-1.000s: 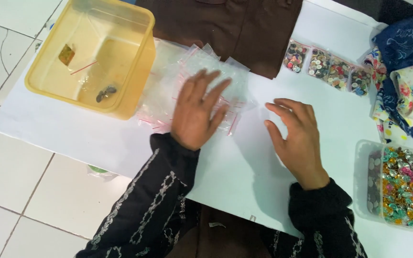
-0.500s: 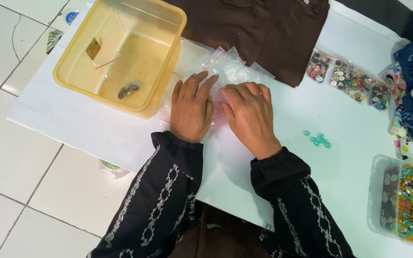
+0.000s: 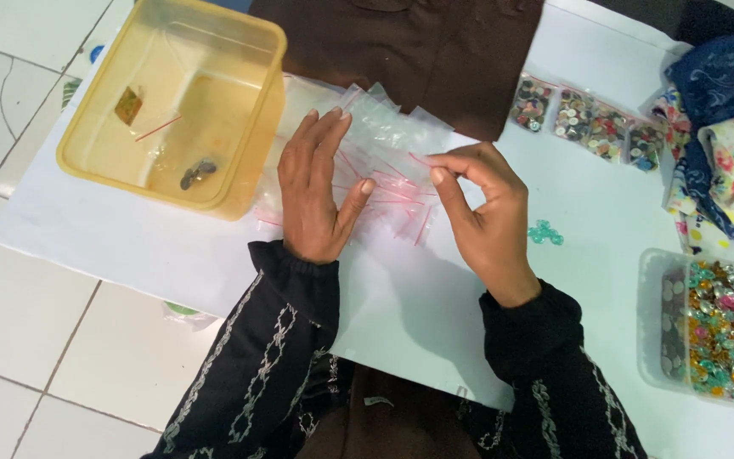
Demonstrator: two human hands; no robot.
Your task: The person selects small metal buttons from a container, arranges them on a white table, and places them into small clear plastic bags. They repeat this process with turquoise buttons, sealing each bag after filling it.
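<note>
A home craft corner on a tiled floor (image 3: 10,306): beside the white sheet (image 3: 435,297), button packets (image 3: 588,123) and folded fabrics (image 3: 724,136).

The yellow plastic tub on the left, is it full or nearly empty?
Nearly empty. The yellow plastic tub shows mostly bare bottom, with only a small brown square, a thin red strip and a few dark pieces.

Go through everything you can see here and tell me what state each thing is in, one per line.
Left hand: flat, palm down on the pile of small clear bags.
Right hand: fingertips pinching the edge of one bag.
Yellow tub: open, no lid, nearly empty.
Clear box of coloured beads: open, nearly full.
Brown cloth: spread flat.
Small green pieces: loose on the white sheet.
</note>
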